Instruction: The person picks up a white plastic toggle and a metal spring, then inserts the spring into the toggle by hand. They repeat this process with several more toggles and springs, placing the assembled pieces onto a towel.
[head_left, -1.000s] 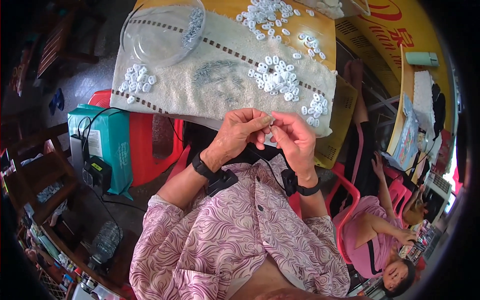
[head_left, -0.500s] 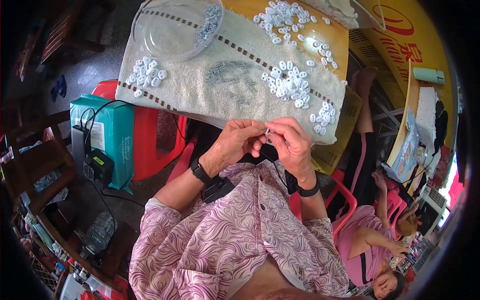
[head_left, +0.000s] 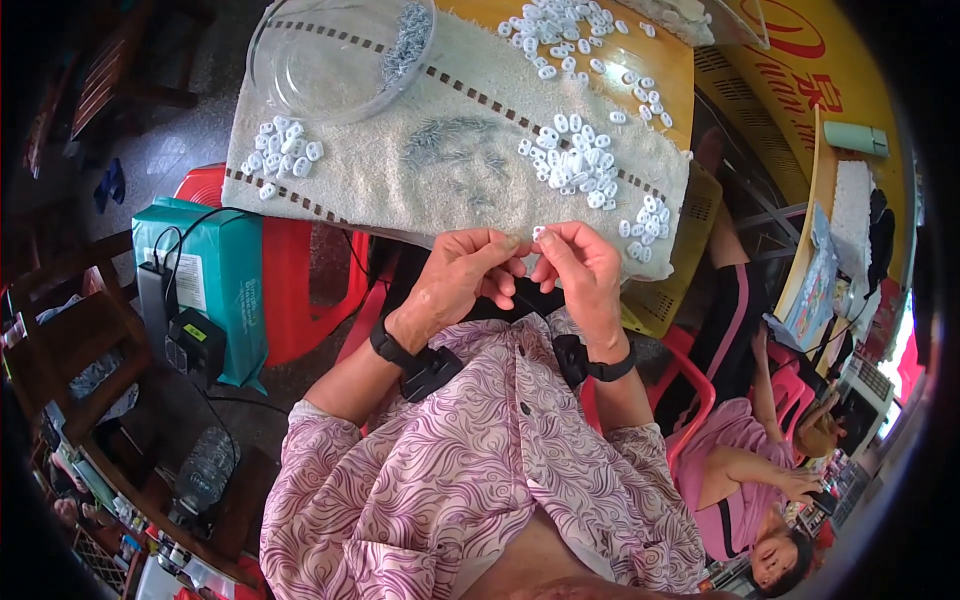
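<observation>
In front of the towel's near edge, my two hands are close together. My right hand (head_left: 583, 268) pinches a small white oval plastic piece with two holes (head_left: 538, 233) between thumb and forefinger. The thumb and forefinger of my left hand (head_left: 465, 268) are pressed together just beside it; whatever is in them is too small to make out. On the beige towel (head_left: 370, 190) lie a patch of small grey metal screws or pins (head_left: 450, 150), a pile of like white pieces (head_left: 575, 160), and a smaller group (head_left: 648, 222) near the right corner.
A clear round tub (head_left: 300, 105) with more metal bits stands on the towel, near another white pile (head_left: 283, 148). More pieces lie on the yellow tabletop (head_left: 665, 75). A red stool (head_left: 310, 290) and teal bag (head_left: 235, 280) are left; a seated person (head_left: 735, 470) is right.
My hands have drawn slightly apart. The white piece, earlier between both hands' fingertips, now shows at my right fingertips. The view has shifted slightly.
</observation>
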